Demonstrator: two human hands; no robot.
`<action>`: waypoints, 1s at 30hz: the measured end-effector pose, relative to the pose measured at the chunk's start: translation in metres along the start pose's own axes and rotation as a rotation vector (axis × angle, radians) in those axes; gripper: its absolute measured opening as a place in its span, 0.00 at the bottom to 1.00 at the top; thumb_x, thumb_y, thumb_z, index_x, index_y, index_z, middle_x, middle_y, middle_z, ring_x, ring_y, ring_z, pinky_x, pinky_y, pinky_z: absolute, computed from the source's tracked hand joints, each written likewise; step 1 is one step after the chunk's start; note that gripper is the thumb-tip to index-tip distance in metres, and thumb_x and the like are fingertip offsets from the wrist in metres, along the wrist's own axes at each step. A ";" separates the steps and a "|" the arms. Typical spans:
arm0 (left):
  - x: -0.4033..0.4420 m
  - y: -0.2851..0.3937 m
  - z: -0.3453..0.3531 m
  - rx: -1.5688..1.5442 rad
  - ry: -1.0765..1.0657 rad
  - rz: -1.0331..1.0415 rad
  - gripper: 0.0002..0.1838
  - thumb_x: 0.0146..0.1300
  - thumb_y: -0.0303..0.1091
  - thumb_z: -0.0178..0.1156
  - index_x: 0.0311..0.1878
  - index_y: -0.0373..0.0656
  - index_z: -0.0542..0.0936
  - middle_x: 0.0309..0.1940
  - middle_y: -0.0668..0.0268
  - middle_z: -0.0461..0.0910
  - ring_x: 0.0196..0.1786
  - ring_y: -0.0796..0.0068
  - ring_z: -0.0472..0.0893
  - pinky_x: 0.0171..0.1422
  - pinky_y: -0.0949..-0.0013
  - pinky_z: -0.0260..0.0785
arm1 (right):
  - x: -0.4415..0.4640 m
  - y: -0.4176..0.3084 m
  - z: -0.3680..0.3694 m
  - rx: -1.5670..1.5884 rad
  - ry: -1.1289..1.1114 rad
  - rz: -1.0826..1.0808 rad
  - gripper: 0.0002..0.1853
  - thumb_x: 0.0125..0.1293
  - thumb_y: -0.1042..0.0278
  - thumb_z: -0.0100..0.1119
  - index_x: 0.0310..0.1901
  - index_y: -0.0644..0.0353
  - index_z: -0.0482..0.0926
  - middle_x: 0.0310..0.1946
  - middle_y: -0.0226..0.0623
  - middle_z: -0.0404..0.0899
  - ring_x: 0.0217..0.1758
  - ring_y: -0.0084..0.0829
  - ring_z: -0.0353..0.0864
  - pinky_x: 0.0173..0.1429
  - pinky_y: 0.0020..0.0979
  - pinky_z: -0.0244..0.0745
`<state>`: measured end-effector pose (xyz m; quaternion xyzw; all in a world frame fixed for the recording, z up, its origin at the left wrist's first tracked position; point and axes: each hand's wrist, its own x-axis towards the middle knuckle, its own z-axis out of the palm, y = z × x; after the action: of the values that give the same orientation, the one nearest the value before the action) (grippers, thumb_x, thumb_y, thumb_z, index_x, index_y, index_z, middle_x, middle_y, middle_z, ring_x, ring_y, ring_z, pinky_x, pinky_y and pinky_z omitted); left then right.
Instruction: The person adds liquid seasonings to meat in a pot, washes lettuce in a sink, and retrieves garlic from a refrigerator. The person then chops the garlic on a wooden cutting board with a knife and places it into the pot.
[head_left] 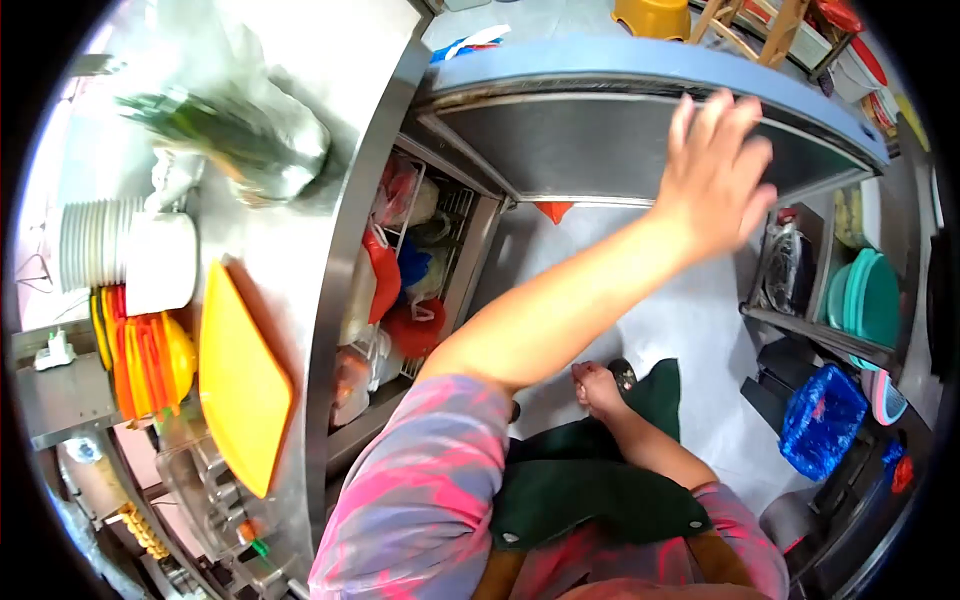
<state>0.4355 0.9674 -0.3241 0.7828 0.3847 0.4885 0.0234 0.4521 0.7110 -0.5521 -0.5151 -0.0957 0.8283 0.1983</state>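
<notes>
My left hand (708, 172) is stretched out with spread fingers, slightly blurred, in front of the dark inner side of a refrigerator door (590, 140). Whether it touches the door I cannot tell. The door stands open with its pale blue edge uppermost. Low before my dark green apron (600, 505), my right hand (597, 388) is closed with curled fingers; what it holds, if anything, is hidden. Inside the open refrigerator, a red bag (381, 275) and other bagged items lie on wire racks. On the steel counter above is a blurred clear plastic bag (290, 135) with long green vegetables.
A yellow tray (240, 385) lies on the counter at left, near stacked white plates (160, 260) and orange trays (150, 360). At right are teal round trays (870, 295) on a shelf and a blue-lined bin (822, 420). A yellow stool (652, 17) stands beyond the door.
</notes>
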 end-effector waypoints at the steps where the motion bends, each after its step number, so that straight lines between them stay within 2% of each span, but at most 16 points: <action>1: 0.023 -0.003 0.018 0.088 0.068 -0.003 0.24 0.43 0.41 0.64 0.44 0.43 0.70 0.56 0.53 0.59 0.63 0.49 0.53 0.63 0.40 0.39 | -0.011 0.008 -0.006 0.001 0.004 0.004 0.09 0.59 0.66 0.54 0.28 0.61 0.70 0.14 0.26 0.65 0.13 0.17 0.59 0.15 0.21 0.52; 3: 0.060 -0.012 0.037 0.229 -0.014 -0.299 0.32 0.50 0.45 0.59 0.56 0.38 0.64 0.63 0.48 0.51 0.67 0.46 0.44 0.65 0.39 0.30 | -0.043 0.025 -0.024 -0.003 0.110 -0.165 0.08 0.60 0.66 0.53 0.29 0.62 0.70 0.14 0.27 0.65 0.12 0.17 0.59 0.14 0.20 0.51; 4: 0.069 -0.020 0.046 0.245 -0.038 -0.497 0.32 0.54 0.48 0.55 0.57 0.36 0.63 0.63 0.49 0.52 0.68 0.49 0.44 0.66 0.41 0.28 | -0.067 0.027 -0.032 0.062 0.153 -0.132 0.08 0.60 0.66 0.53 0.29 0.61 0.70 0.15 0.27 0.65 0.13 0.17 0.60 0.15 0.19 0.52; 5: 0.066 -0.040 0.061 0.320 -0.147 -0.591 0.30 0.56 0.50 0.51 0.56 0.36 0.64 0.61 0.52 0.57 0.68 0.53 0.47 0.67 0.44 0.29 | -0.098 0.023 -0.040 0.030 0.184 -0.151 0.08 0.60 0.66 0.53 0.29 0.61 0.70 0.15 0.27 0.65 0.13 0.17 0.60 0.15 0.19 0.53; 7: 0.076 -0.023 0.045 0.421 -0.322 -0.650 0.31 0.59 0.54 0.46 0.57 0.38 0.64 0.58 0.57 0.61 0.66 0.57 0.51 0.68 0.46 0.31 | -0.154 0.016 -0.064 -0.027 0.272 -0.154 0.08 0.60 0.65 0.54 0.30 0.61 0.70 0.15 0.27 0.65 0.13 0.17 0.61 0.15 0.19 0.54; 9: 0.077 -0.016 0.040 0.430 -0.380 -0.664 0.32 0.58 0.55 0.45 0.57 0.39 0.64 0.58 0.57 0.61 0.66 0.57 0.51 0.68 0.46 0.32 | -0.204 0.034 -0.114 -0.063 0.434 -0.161 0.08 0.59 0.64 0.54 0.28 0.58 0.70 0.14 0.26 0.65 0.12 0.16 0.60 0.15 0.18 0.54; 12: 0.064 0.003 0.027 0.463 -0.515 -0.670 0.33 0.59 0.58 0.43 0.59 0.42 0.63 0.60 0.59 0.59 0.67 0.58 0.50 0.68 0.47 0.34 | -0.291 0.070 -0.183 0.154 0.613 -0.181 0.10 0.60 0.62 0.54 0.25 0.54 0.67 0.11 0.24 0.62 0.10 0.17 0.58 0.12 0.19 0.52; 13: 0.055 0.010 0.019 0.472 -0.566 -0.653 0.33 0.58 0.58 0.43 0.59 0.42 0.63 0.61 0.60 0.59 0.67 0.58 0.50 0.68 0.47 0.34 | -0.317 0.087 -0.193 0.199 0.747 -0.164 0.11 0.60 0.62 0.53 0.24 0.53 0.66 0.10 0.23 0.60 0.09 0.17 0.57 0.10 0.20 0.50; 14: 0.048 0.020 0.010 0.475 -0.617 -0.613 0.33 0.58 0.58 0.43 0.59 0.43 0.63 0.61 0.60 0.58 0.67 0.58 0.50 0.67 0.48 0.35 | -0.337 0.107 -0.199 0.266 0.884 -0.154 0.11 0.60 0.62 0.53 0.24 0.53 0.65 0.09 0.23 0.58 0.07 0.18 0.56 0.09 0.21 0.49; 17: 0.019 0.040 -0.028 0.456 -0.774 -0.491 0.35 0.56 0.62 0.43 0.60 0.47 0.63 0.62 0.60 0.58 0.68 0.60 0.50 0.68 0.51 0.37 | -0.371 0.197 -0.216 0.265 0.925 -0.168 0.10 0.61 0.61 0.52 0.25 0.51 0.65 0.08 0.22 0.56 0.06 0.17 0.54 0.07 0.22 0.47; 18: 0.007 0.047 -0.040 0.437 -0.816 -0.462 0.35 0.55 0.62 0.44 0.60 0.48 0.63 0.64 0.61 0.56 0.68 0.62 0.48 0.68 0.52 0.37 | -0.386 0.194 -0.180 0.271 0.979 -0.226 0.11 0.60 0.61 0.52 0.24 0.52 0.65 0.08 0.23 0.57 0.06 0.17 0.54 0.07 0.22 0.47; 19: -0.001 0.058 -0.053 0.454 -0.887 -0.476 0.35 0.55 0.62 0.44 0.60 0.49 0.63 0.65 0.62 0.54 0.69 0.64 0.46 0.68 0.53 0.36 | -0.374 0.230 -0.184 0.376 0.962 -0.333 0.12 0.60 0.62 0.51 0.22 0.52 0.64 0.08 0.22 0.57 0.06 0.17 0.53 0.08 0.22 0.47; 21: -0.019 0.069 -0.084 0.473 -0.999 -0.427 0.34 0.55 0.60 0.45 0.61 0.50 0.62 0.65 0.63 0.53 0.69 0.65 0.44 0.67 0.49 0.35 | -0.396 0.218 -0.139 0.451 0.783 -0.286 0.13 0.61 0.61 0.49 0.20 0.51 0.64 0.09 0.22 0.57 0.09 0.18 0.54 0.11 0.21 0.50; 24: -0.063 0.083 -0.133 0.359 -0.939 -0.396 0.30 0.57 0.58 0.47 0.55 0.47 0.66 0.67 0.61 0.46 0.70 0.60 0.40 0.66 0.42 0.33 | -0.405 0.216 -0.097 0.468 0.743 -0.279 0.12 0.60 0.58 0.50 0.23 0.52 0.67 0.11 0.23 0.58 0.11 0.19 0.56 0.13 0.23 0.51; 27: -0.107 0.072 -0.187 0.382 -1.014 -0.320 0.27 0.55 0.56 0.51 0.51 0.46 0.68 0.67 0.57 0.44 0.70 0.56 0.38 0.65 0.38 0.33 | -0.434 0.218 -0.080 0.460 0.767 -0.317 0.13 0.60 0.56 0.51 0.24 0.53 0.66 0.12 0.24 0.58 0.12 0.19 0.56 0.14 0.23 0.50; 30: -0.144 0.049 -0.243 0.399 -1.084 -0.207 0.30 0.55 0.54 0.53 0.48 0.35 0.68 0.67 0.53 0.41 0.70 0.53 0.38 0.64 0.38 0.37 | -0.455 0.235 -0.092 0.492 0.831 -0.370 0.12 0.61 0.56 0.50 0.26 0.53 0.67 0.13 0.23 0.57 0.12 0.18 0.54 0.13 0.21 0.46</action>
<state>0.2408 0.7605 -0.2846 0.8685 0.4769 -0.0682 0.1166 0.6581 0.3002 -0.3074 -0.7132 0.0992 0.5029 0.4781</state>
